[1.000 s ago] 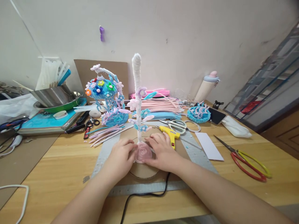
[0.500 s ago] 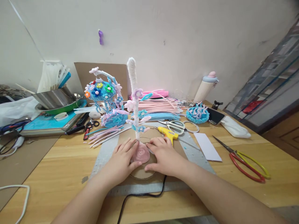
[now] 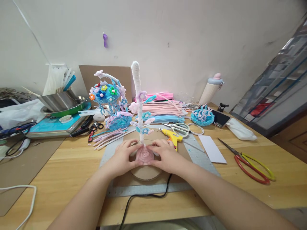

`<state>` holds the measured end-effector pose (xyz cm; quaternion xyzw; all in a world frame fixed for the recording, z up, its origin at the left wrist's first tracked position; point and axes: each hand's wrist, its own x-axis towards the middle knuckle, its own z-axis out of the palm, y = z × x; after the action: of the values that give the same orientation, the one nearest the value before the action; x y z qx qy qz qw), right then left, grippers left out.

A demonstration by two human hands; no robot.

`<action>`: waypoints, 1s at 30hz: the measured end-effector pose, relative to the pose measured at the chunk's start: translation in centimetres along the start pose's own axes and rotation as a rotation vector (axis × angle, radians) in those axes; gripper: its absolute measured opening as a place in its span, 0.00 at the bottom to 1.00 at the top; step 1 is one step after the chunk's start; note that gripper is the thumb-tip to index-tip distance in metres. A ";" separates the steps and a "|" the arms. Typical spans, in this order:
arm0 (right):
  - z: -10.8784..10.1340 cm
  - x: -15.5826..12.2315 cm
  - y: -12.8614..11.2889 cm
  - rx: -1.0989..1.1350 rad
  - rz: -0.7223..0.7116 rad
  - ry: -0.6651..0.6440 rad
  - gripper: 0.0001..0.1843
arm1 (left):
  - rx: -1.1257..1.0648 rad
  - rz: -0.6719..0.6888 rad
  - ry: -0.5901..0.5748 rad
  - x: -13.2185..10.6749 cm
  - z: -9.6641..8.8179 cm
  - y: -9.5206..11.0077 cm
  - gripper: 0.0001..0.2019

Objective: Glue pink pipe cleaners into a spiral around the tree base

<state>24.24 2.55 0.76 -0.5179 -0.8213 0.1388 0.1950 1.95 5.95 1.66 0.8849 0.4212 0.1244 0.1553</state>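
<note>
A pink coiled base (image 3: pixel 145 154), wound in a spiral of fuzzy pipe cleaner, sits on a round cardboard disc (image 3: pixel 146 172). From behind it rises an upright white fuzzy stem (image 3: pixel 137 80) bearing lilac and blue flowers and small leaves. My left hand (image 3: pixel 123 158) is curled round the base's left side, fingers at its top and thumb at its lower edge. My right hand (image 3: pixel 168 157) grips the right side in the same way. Part of the base's sides is hidden by my fingers.
A yellow glue gun (image 3: pixel 173 136) lies just beyond my right hand, its black cord (image 3: pixel 148 195) trailing in front. Red-and-yellow-handled scissors (image 3: pixel 251 166) and a white card (image 3: pixel 212 149) lie right. Behind stand a blue flowered pipe-cleaner ornament (image 3: pixel 105 92) and pink pipe cleaners (image 3: pixel 163 107).
Both hands have drawn closer together round the pink base, with thumbs now at its lower edge. The camera view has shifted slightly.
</note>
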 end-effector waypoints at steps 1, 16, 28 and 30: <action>0.1 0.1 0.1 0.003 0.004 -0.001 0.28 | -0.006 0.001 -0.003 0.0 0.0 -0.1 0.30; 0.1 0.5 -0.3 -0.004 0.078 -0.005 0.26 | -0.023 -0.004 -0.002 0.2 0.2 -0.1 0.30; 0.0 0.4 -0.1 -0.030 0.058 -0.041 0.29 | -0.072 -0.022 0.000 0.3 0.5 -0.6 0.30; -0.5 0.3 -0.1 -0.033 0.023 -0.065 0.31 | -0.086 -0.003 -0.013 0.3 0.5 -1.0 0.32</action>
<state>24.31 2.79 1.27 -0.5256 -0.8235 0.1439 0.1580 1.63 6.70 0.88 0.8777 0.4156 0.1364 0.1959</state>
